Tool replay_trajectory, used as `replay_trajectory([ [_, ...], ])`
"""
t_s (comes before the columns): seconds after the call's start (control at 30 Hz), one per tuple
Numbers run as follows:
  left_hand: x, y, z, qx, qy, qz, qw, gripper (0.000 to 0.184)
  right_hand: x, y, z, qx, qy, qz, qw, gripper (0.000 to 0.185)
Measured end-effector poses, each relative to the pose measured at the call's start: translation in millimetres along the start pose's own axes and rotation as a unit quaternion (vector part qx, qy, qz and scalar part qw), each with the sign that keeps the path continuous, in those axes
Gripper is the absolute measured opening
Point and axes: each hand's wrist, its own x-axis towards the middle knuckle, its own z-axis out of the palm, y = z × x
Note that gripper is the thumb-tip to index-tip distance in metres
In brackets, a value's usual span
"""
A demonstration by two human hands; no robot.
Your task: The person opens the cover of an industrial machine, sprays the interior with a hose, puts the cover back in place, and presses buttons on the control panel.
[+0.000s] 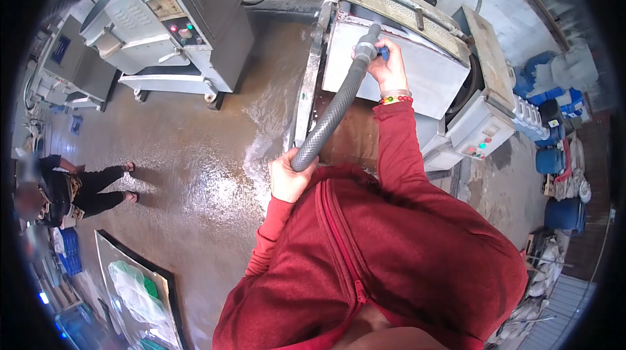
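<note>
A grey ribbed hose runs diagonally between my two hands. At its far end is a grey valve fitting with a blue lever. My right hand, with beaded bracelets at the wrist, closes around the fitting beside the lever. Nearer my body, my left hand is wrapped round the hose's lower part. The fitting's tip points at the white front panel of a large machine, just below its worn lid. Whether water leaves the tip I cannot tell.
The brown floor is wet and shiny. Metal machines with control buttons stand at the upper left and right. A person stands far left. Lower left is a metal table with plastic bags; blue containers line the right side.
</note>
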Motion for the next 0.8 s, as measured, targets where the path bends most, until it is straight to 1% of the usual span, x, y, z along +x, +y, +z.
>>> replay_trajectory([
  [0.03,1.5,-0.9,-0.8,0.012,-0.018,-0.003,1.000,0.014,-0.7,-2.7,-1.9,0.000,0.001,-0.003,1.000,0.046],
  [0.13,6.2,-4.7,-0.5,-0.010,-0.033,0.012,0.999,0.014,-4.9,-7.6,-11.2,-0.003,0.005,-0.018,1.000,0.046],
  [0.2,7.7,1.3,-2.6,0.000,-0.047,0.009,0.999,0.014,-8.4,-10.2,-15.2,-0.014,0.007,-0.036,0.999,0.046],
  [0.3,10.5,5.1,-3.1,0.007,-0.065,0.012,0.998,0.014,-15.5,-15.3,-19.0,0.021,0.030,-0.030,0.999,0.030],
  [0.4,10.1,14.9,-2.1,0.018,-0.077,0.017,0.997,0.014,-24.9,-21.5,-21.8,-0.010,0.021,-0.056,0.998,0.047],
  [0.53,11.0,12.4,4.6,0.015,-0.096,0.010,0.995,0.015,-29.0,-30.7,-29.6,-0.007,0.026,-0.067,0.997,0.049],
  [0.73,9.7,10.7,23.6,-0.012,-0.101,0.017,0.995,0.014,-36.3,-47.2,-40.9,-0.015,0.026,-0.077,0.997,0.050],
  [0.8,7.1,16.6,29.8,-0.001,-0.101,0.023,0.995,0.014,-39.0,-53.8,-47.1,-0.010,0.029,-0.077,0.997,0.050],
])
